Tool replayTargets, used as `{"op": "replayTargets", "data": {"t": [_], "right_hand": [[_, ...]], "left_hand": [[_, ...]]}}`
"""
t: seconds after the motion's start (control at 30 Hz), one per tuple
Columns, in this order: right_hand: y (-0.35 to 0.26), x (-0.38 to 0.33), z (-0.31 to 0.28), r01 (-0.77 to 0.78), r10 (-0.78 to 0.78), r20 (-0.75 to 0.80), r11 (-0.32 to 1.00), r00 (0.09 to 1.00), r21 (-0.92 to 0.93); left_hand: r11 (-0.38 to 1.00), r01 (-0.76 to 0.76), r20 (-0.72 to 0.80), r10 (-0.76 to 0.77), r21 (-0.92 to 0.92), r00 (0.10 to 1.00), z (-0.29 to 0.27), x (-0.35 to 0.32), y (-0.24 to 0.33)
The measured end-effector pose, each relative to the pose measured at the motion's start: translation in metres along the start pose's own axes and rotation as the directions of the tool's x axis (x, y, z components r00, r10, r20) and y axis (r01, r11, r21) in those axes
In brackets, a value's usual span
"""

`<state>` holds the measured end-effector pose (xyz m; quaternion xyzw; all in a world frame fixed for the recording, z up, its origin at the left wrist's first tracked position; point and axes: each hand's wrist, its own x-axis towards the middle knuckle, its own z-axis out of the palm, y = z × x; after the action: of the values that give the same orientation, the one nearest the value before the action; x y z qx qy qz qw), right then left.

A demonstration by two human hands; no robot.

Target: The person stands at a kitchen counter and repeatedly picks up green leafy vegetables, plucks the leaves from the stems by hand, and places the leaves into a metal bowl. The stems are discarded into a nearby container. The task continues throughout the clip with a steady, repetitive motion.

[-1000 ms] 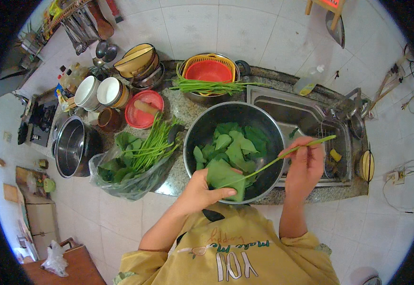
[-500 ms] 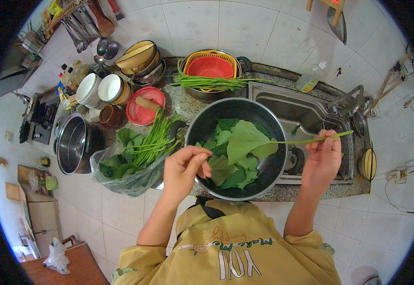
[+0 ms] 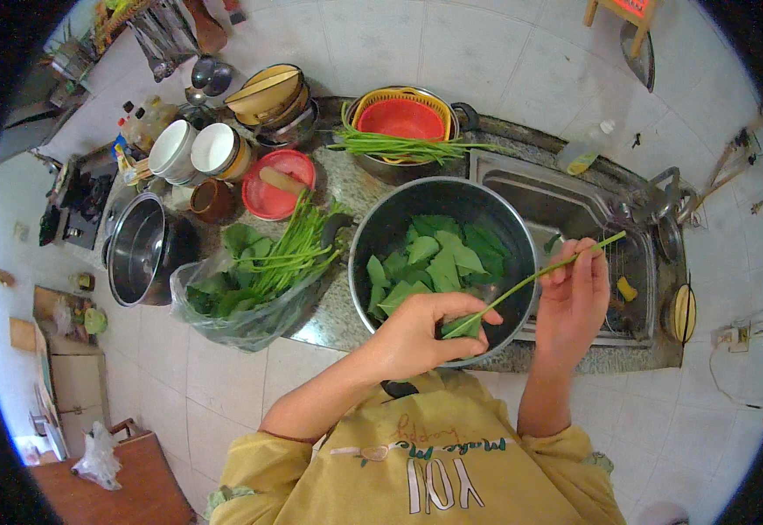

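A long green leaf stem (image 3: 534, 278) slants up to the right between my hands, over the rim of a large dark pot (image 3: 528, 234). My right hand (image 3: 575, 293) pinches it near its thin upper end, by the sink. At its lower end my left hand (image 3: 421, 331) is closed on the base, where a small piece of green leaf (image 3: 460, 327) shows between thumb and fingers. Torn green leaves (image 3: 438, 258) lie in the pot below. Left of the pot, a clear plastic bag (image 3: 250, 328) holds leafy greens with long stems (image 3: 289, 254).
Bare green stems (image 3: 403, 147) lie across a pot with a red basket (image 3: 403, 118) behind. A steel sink (image 3: 521, 192) with a tap stands right. Leftward are a red colander (image 3: 268, 206), white bowls (image 3: 171, 149), a brown cup (image 3: 212, 199) and an empty metal pot (image 3: 141, 254).
My left hand has moved right across the pot to the stem's lower end. The broad leaf blade on the stem is mostly gone, with only a small piece showing. The view has shifted slightly.
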<state>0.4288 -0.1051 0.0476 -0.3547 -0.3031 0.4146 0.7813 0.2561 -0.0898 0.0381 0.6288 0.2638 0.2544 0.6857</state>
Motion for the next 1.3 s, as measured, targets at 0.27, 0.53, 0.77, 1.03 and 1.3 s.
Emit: {"op": "replayTargets", "data": {"t": [0.27,0.53,0.77,1.03,1.3], "right_hand": [[-0.005,0.008,-0.011,0.039,-0.037,-0.072,0.999,0.997,0.02],[-0.004,0.001,-0.005,0.06,-0.059,0.011,0.988,0.998,-0.145],[-0.006,-0.007,-0.015,0.098,-0.086,0.05,0.941,0.995,-0.324],[-0.001,-0.006,-0.024,0.046,-0.047,0.006,0.934,0.999,-0.353],[0.003,-0.01,-0.016,0.049,-0.014,0.081,0.893,0.997,-0.447]], "left_hand": [[0.878,0.103,0.243,0.015,-0.468,0.97,-0.004,-0.011,0.013],[0.924,0.042,0.148,0.016,-0.38,0.989,-0.005,-0.015,-0.001],[0.994,0.027,0.043,-0.022,-0.11,0.999,0.015,-0.016,-0.022],[0.986,0.108,-0.023,-0.112,-0.128,0.993,0.008,-0.016,-0.024],[0.996,0.081,-0.296,-0.085,-0.028,0.951,0.005,-0.001,-0.05]]}}
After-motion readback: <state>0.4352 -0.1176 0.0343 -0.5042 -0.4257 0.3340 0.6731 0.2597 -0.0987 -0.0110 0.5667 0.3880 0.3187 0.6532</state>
